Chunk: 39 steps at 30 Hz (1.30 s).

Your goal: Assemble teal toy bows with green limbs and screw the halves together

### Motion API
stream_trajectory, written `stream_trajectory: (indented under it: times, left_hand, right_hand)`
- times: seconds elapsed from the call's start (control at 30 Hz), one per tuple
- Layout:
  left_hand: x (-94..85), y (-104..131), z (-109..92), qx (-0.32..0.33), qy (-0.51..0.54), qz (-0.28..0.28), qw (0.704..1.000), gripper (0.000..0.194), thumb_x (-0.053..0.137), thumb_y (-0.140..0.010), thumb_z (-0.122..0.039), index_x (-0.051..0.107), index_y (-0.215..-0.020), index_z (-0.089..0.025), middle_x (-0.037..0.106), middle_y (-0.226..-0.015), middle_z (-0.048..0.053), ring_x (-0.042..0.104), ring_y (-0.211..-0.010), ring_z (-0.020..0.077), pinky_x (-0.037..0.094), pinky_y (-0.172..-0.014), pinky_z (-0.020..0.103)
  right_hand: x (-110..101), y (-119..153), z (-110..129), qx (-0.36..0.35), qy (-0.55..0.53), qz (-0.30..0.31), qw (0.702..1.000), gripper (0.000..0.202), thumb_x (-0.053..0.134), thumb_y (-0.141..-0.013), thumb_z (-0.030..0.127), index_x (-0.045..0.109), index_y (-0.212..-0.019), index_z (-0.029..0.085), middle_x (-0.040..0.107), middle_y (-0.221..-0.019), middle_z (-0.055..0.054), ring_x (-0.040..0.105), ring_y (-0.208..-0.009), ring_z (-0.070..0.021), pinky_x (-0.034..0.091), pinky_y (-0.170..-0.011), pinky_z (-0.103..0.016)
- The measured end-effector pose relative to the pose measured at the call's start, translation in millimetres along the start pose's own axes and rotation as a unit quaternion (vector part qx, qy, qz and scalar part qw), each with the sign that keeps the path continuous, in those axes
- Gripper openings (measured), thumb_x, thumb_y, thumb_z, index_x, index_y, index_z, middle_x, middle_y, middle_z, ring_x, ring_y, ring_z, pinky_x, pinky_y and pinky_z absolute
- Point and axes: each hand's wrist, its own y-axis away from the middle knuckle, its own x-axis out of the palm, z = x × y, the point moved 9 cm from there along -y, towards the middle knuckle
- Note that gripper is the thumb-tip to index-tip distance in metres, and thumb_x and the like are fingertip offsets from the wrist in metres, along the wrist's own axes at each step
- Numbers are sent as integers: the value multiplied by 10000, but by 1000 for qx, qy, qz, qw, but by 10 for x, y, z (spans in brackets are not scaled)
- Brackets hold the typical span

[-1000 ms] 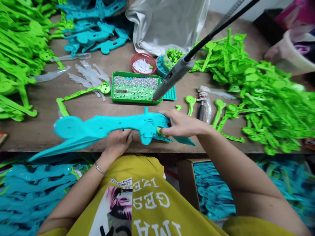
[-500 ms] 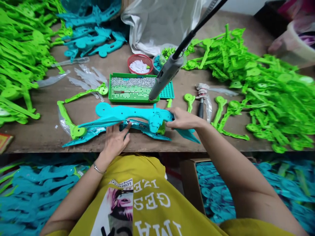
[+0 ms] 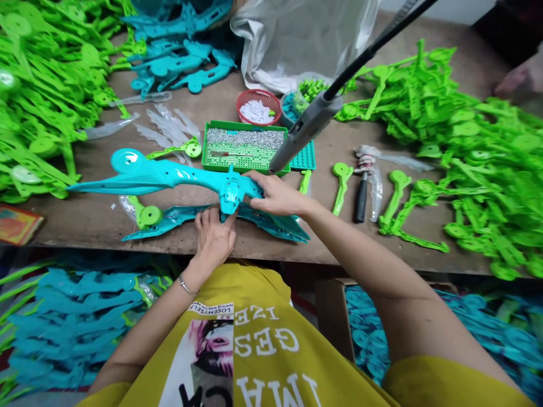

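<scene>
My right hand (image 3: pixel 275 195) is closed round the right end of a blue plastic toy-bow-shaped shell half (image 3: pixel 186 172), lifted and tilted above the table with its left end further away. Under it a matching lower shell half (image 3: pixel 278 225) lies along the table edge, with a green round-ended arm (image 3: pixel 148 216) at its left part. My left hand (image 3: pixel 215 236) rests on the middle of the lower half with fingers bent over it; its fingertips are partly hidden near the raised half. A grey electric screwdriver (image 3: pixel 305 133) hangs just beyond my right hand.
Behind the shells stand a green tray (image 3: pixel 246 165) of screws and a red basket (image 3: pixel 259 93) of white parts. A hammer (image 3: pixel 361 195) with a wrapped head lies to the right. Green arms pile up at left (image 3: pixel 38 102) and right (image 3: pixel 470 135). Blue shells fill a box (image 3: pixel 333 316) below.
The upper shell half has been lifted and swung to the left in my right hand, uncovering more of the lower half. My left hand stays on the lower half. The view has shifted slightly.
</scene>
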Motion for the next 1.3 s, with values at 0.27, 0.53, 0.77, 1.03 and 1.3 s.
stream_trajectory:
  times: [0.27,0.53,0.77,1.03,1.3]
  left_hand:
    - [-14,17,-22,0,10,-19,1000,448,508,-877,-201,634,-1303,-260,482,-1299,173,431,-1228,349,275,-1102,553]
    - [-18,15,-40,0,6,-20,1000,414,528,-872,-206,641,-1266,-265,505,-1290,160,450,-1220,335,289,-1106,548]
    - [18,79,-37,-7,-20,-46,999,295,487,-948,-285,687,-1133,-175,578,-1172,166,496,-1160,326,344,-1087,539]
    - [-32,161,5,19,33,-61,997,260,545,-939,-358,732,-1040,-209,598,-1268,156,502,-1266,333,331,-1137,571]
    - [-797,822,660,11,139,-288,947,244,538,-892,-187,626,-1116,-226,670,-1018,81,623,-1030,204,489,-946,390]
  right_hand:
    - [83,72,-164,-3,3,-1,1000,671,553,-700,269,540,-1355,122,629,-1342,-135,604,-1171,-325,455,-1019,-461]
    - [130,106,-128,-23,28,-41,999,663,544,-706,245,552,-1359,129,639,-1342,-122,612,-1175,-328,462,-1023,-444]
    - [349,79,-180,-37,65,-13,997,627,590,-738,306,571,-1337,121,645,-995,-117,613,-935,-303,502,-883,-447]
    - [411,64,-203,-28,65,9,997,641,581,-778,365,551,-1377,137,570,-946,-92,591,-918,-287,489,-861,-417]
    - [442,71,-208,-26,82,34,996,613,546,-795,390,570,-1359,152,537,-852,-64,582,-804,-259,496,-771,-401]
